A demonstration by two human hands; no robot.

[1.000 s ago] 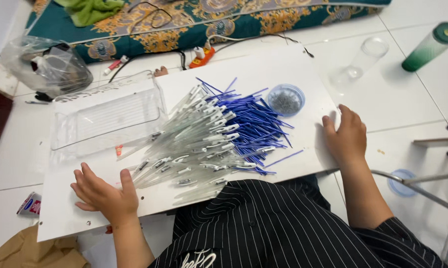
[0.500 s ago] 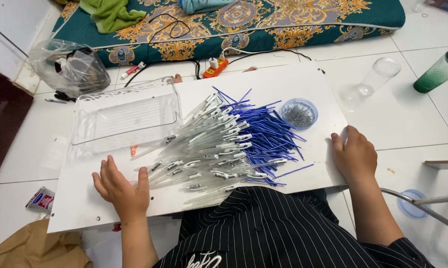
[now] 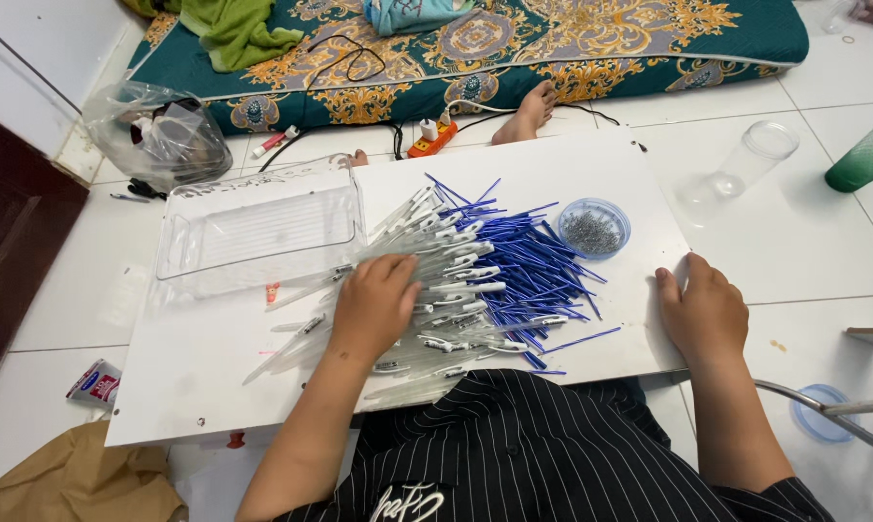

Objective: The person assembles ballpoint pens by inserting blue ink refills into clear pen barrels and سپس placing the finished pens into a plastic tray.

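Observation:
A white board (image 3: 204,358) lies across my lap. On it sits a heap of clear pen barrels (image 3: 436,261) next to a pile of blue ink refills (image 3: 533,261). My left hand (image 3: 373,304) rests palm down on the barrels, fingers spread over them. A small round clear dish of metal springs (image 3: 593,227) stands at the refills' right. My right hand (image 3: 702,309) lies on the board's right edge, fingers curled over it. An empty clear plastic tray (image 3: 262,232) sits at the board's back left.
A patterned teal mattress (image 3: 572,48) runs along the back with a green cloth (image 3: 233,29) and a bare foot (image 3: 528,111) by it. A plastic bag (image 3: 156,130), an orange plug strip (image 3: 433,135), a clear jar (image 3: 745,159) and a green bottle (image 3: 866,155) stand on the white tiles.
My left hand has moved from the board's front left corner up and right onto the pen barrels. The view has shifted; my right hand stays at the right edge.

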